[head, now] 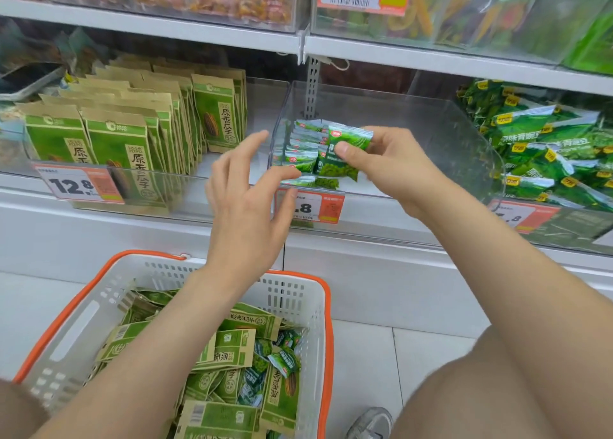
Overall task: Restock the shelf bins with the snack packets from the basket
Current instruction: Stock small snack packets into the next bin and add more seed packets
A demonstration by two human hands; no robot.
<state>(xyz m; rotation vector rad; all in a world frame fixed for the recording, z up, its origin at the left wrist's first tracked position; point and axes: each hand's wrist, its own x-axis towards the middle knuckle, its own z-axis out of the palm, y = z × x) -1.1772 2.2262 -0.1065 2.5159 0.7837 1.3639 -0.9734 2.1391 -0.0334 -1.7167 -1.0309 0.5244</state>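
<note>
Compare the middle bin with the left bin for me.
The left bin is well stocked; the middle bin is mostly bare, stocked only at its left end. The left bin holds tall brown-and-green packets standing in rows; the middle bin holds small shiny green packets in short stacks. Both are clear plastic.

The shelf point(99, 226) carries clear bins point(414, 123); the basket point(326, 322) stands on the floor point(414, 355).
</note>
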